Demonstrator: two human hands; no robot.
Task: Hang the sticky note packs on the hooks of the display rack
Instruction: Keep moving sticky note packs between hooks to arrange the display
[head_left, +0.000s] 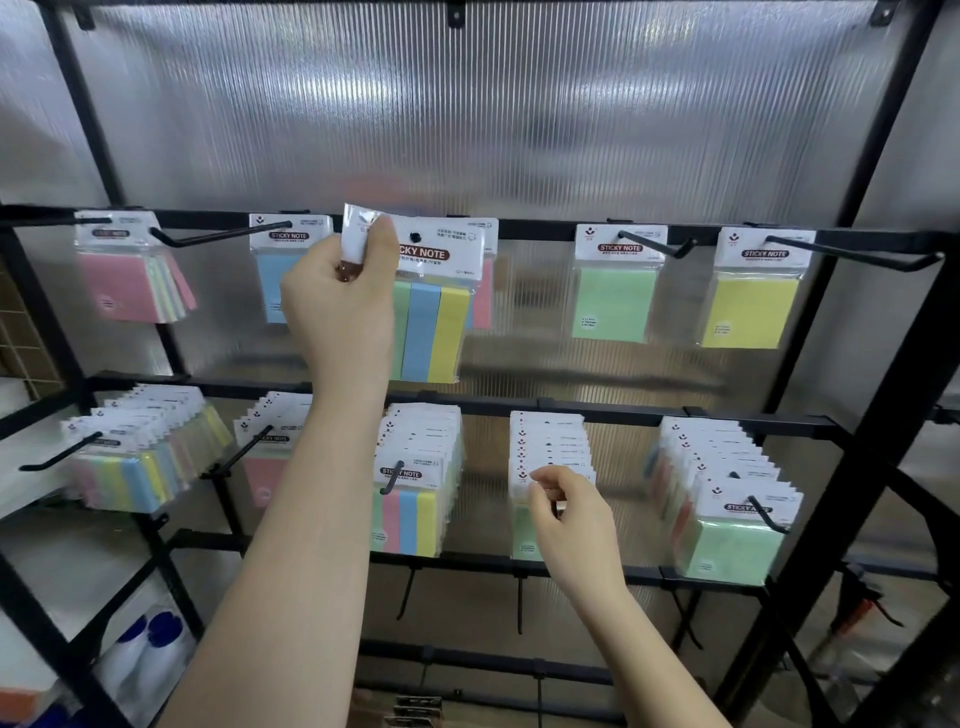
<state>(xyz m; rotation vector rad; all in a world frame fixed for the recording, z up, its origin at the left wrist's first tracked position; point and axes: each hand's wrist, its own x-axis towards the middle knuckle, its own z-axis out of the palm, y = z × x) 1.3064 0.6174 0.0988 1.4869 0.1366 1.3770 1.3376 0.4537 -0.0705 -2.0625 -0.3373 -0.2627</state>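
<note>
My left hand (337, 301) pinches the top left corner of a striped sticky note pack (431, 312) with green, blue and yellow strips. The pack's header hole sits over the tip of a black hook (414, 237) on the upper rail of the display rack (545, 228). My right hand (566, 512) is lower down, fingers curled on the header of the front pack in a green row (550, 447) on the lower rail. Other packs hang on the upper rail: pink (130, 280), blue (272, 280), green (613, 301), yellow (748, 312).
The lower rail carries full rows of packs on hooks: a striped row (140, 457) at left, a pink one (267, 457), a striped one (415, 499) and a green one (727, 525) at right. Long bare hook ends (857, 254) stick out toward me. White bottles with blue caps (150, 654) stand at lower left.
</note>
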